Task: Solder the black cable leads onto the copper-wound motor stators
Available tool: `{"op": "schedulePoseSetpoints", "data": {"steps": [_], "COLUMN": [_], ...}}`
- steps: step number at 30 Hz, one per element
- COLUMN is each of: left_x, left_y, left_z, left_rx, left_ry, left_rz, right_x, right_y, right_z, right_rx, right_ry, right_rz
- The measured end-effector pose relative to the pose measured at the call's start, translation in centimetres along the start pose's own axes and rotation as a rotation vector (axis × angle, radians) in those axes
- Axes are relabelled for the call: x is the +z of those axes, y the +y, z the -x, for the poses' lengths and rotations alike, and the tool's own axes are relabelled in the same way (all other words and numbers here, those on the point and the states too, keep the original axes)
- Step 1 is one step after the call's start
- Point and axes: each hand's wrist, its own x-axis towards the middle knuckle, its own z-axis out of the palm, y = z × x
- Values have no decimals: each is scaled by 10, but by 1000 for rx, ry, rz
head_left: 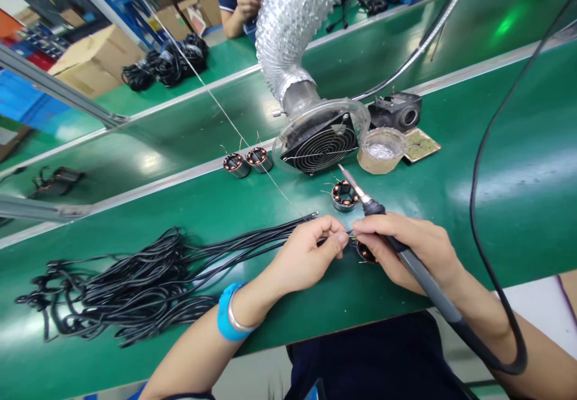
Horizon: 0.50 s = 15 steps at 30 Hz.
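My right hand (410, 247) is closed around a soldering iron (374, 208), whose tip points up and left toward the round fan grille. Thumb and forefinger of my left hand (311, 250) pinch the end of a black cable, close to my right fingertips. Partly hidden beneath my right fingers is a motor stator (366, 252) with copper windings. Another stator (345, 196) stands just beyond the hands, left of the iron. A bundle of black cables (135, 286) lies to the left, its ends reaching my left hand.
Two stators (247, 161) stand by the metal rail. A fume fan (322, 145) hangs from a silver duct (293, 21). Right of it are a round tub (381, 152), a sponge tray (421, 145) and a black holder (396, 112). The iron's cord loops right. Across the line, a person's hand (249, 5) shows.
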Motion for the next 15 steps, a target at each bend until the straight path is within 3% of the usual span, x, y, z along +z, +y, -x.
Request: {"op": "schedulePoseSetpoints", "data": {"steps": [3,8,15], "left_x": [5,15,25], "left_y": [-3,-10,-13], "left_z": [-3,-1,5], "left_rx": [-74,-104,-35], "left_ry": [40,151,238], "left_rz": [162,242,194], "right_x": [0,1,6], "right_y": [-1,-2,3], "right_z": [5,10,15], "right_rx": [28,218,168], "right_ry": [14,-12,69], "right_rz": [20,-10,28]}}
